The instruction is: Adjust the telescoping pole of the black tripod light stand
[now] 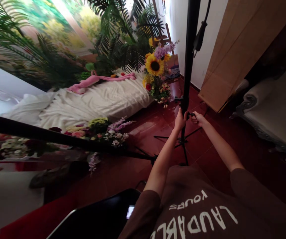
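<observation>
A tall black stand [188, 59] rises in front of me on thin tripod legs spread over the red floor. My left hand [181, 119] is wrapped round its pole, just under a black clamp with a side knob [179, 99]. On the right of the pole, my right hand [198, 119] is closed on a small black knob [190, 115] that sticks out from the stand. A black plug on a cable [200, 36] hangs beside the upper pole.
Sunflowers [155, 65] stand behind the pole. A white-draped bench [103, 99] holds a pink plush toy [88, 82]. Another black pole [58, 137] crosses the left side. At right are a brown board [222, 59] and a pale sofa [277, 96]. A dark screen [100, 215] sits at lower left.
</observation>
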A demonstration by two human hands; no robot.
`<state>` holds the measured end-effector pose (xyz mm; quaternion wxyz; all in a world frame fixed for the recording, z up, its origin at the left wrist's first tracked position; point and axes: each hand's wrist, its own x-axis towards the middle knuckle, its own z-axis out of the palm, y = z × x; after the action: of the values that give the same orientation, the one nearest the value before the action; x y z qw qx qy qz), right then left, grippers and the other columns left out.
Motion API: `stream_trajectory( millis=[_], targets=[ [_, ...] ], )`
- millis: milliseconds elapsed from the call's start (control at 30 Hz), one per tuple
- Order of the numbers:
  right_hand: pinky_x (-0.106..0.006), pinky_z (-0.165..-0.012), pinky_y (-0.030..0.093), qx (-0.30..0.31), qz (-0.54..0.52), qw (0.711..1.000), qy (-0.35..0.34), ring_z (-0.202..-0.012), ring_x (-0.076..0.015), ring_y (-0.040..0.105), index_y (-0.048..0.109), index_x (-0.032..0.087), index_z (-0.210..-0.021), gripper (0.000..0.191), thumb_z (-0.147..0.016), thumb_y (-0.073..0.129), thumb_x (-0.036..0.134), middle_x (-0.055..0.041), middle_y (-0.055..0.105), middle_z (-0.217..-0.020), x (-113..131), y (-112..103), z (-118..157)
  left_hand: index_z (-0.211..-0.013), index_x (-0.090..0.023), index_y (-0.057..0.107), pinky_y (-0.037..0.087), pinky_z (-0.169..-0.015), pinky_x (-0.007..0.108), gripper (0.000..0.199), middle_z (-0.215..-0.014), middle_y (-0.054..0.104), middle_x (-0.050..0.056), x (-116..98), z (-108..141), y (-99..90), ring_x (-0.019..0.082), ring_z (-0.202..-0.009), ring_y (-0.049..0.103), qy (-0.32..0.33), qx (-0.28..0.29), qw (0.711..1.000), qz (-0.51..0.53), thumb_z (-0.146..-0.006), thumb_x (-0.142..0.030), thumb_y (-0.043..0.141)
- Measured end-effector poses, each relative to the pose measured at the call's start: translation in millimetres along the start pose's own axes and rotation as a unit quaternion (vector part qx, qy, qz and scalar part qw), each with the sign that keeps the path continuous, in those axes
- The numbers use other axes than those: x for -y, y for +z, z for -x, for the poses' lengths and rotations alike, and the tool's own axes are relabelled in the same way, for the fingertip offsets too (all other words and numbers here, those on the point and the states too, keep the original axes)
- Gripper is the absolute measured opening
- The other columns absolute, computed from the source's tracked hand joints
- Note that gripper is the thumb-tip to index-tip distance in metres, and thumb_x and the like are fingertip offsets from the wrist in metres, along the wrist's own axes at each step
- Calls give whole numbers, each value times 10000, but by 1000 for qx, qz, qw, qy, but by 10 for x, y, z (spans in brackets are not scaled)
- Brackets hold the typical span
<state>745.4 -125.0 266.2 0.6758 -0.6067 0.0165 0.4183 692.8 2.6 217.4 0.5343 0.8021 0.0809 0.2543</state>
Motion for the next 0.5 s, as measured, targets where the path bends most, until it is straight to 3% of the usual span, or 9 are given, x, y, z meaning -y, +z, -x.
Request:
stream_trajectory(
  millis=[100, 167, 233, 300, 367, 400, 500],
  targets=[
    [-166, -340, 192, -13, -83, 996, 13, -307, -54, 266, 420, 201, -652, 417, -1028, 249, 263, 70, 378, -413, -36, 33, 45, -1258, -176, 517, 511, -875, 327, 410, -1103, 670, 128, 18, 54, -46, 200, -982, 662, 12, 2, 1000, 27, -958, -455, 493],
    [-157, -353, 256, -67, -107, 992, 9, -328, -57, 357, 440, 200, -679, 411, -1040, 270, 300, 55, 456, -439, -154, 80, 71, -1314, -193, 502, 508, -926, 335, 425, -1200, 649, 135, 87, 226, -118, 192, -1055, 647, 19, 6, 999, 48, -966, -436, 475],
    [-156, -377, 324, -131, -98, 986, 10, -357, -62, 440, 496, 190, -728, 413, -1052, 281, 330, 38, 532, -479, -334, 149, 90, -1283, -196, 546, 508, -953, 342, 399, -1230, 645, 138, 226, 542, -230, 187, -1068, 645, -5, 20, 998, 51, -962, -425, 478],
    [-162, -395, 372, -162, -64, 984, 22, -377, -68, 489, 546, 176, -767, 412, -1055, 303, 344, 22, 582, -513, -545, 238, 103, -1150, -180, 619, 518, -937, 353, 350, -1167, 675, 132, 427, 970, -380, 194, -1023, 661, -84, 17, 996, 37, -941, -438, 512],
    [-169, -408, 402, -152, -27, 987, 46, -384, -71, 512, 568, 165, -776, 398, -1052, 336, 334, 13, 607, -531, -754, 348, 108, -1062, -179, 636, 520, -932, 350, 315, -1110, 693, 111, 649, 1421, -572, 192, -1018, 663, -179, -50, 982, 33, -927, -442, 529],
    [-171, -415, 414, -140, -11, 988, 58, -388, -72, 522, 571, 163, -774, 390, -1049, 349, 328, 10, 615, -537, -850, 412, 106, -1012, -177, 635, 526, -909, 345, 301, -1039, 702, 98, 751, 1623, -689, 186, -976, 669, -232, -110, 966, 36, -935, -438, 507],
    [-181, -449, 453, -95, 31, 992, 82, -415, -82, 558, 568, 160, -769, 375, -1045, 370, 319, 2, 633, -553, -1084, 657, 78, -881, -168, 584, 530, -816, 334, 310, -857, 661, 64, 952, 2036, -1167, 161, -799, 643, -342, -341, 875, 36, -970, -403, 403]
  ],
)
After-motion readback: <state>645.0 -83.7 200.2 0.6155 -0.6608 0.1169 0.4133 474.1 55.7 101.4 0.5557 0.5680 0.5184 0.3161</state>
